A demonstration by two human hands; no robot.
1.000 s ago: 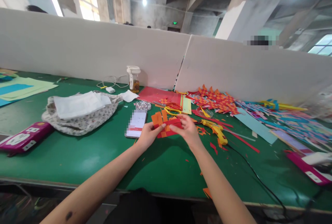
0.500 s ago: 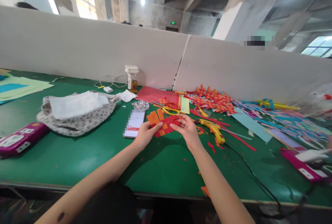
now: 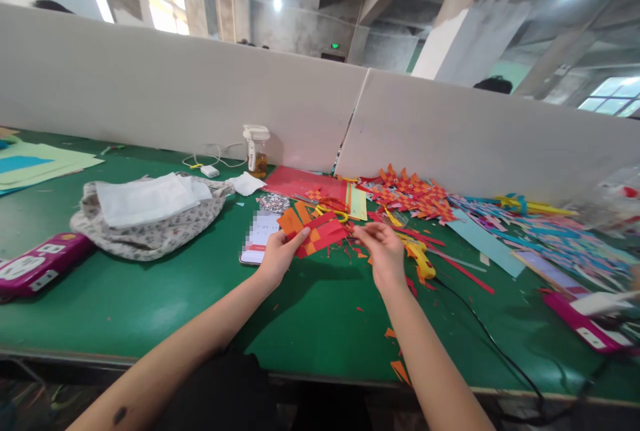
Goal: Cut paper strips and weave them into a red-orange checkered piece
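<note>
My left hand (image 3: 279,256) pinches a piece of woven paper strips (image 3: 324,234) between thumb and fingers. The piece is checked red and orange, with loose orange strip ends at the left and red ends at the right. Just right of it is my right hand (image 3: 387,252), its thumb and fingertips closed together by the red ends. Whatever is in those fingertips is too small to make out. Behind the paper lie scissors with yellow handles (image 3: 336,218), partly covered. A yellow glue gun (image 3: 423,261) with a black cable rests right of my right hand.
A phone (image 3: 256,234) lies beside my left hand. Further left are a patterned cloth bundle (image 3: 135,248) and a magenta power strip (image 3: 47,264). Finished-looking orange-red woven pieces (image 3: 410,191) and coloured strips (image 3: 545,231) pile up at the right. A sprayer-topped bottle (image 3: 257,154) stands near the partition (image 3: 200,84).
My right hand has let go of the woven paper and moved a little to the right. The left hand still holds the piece, and more of its red right end shows.
</note>
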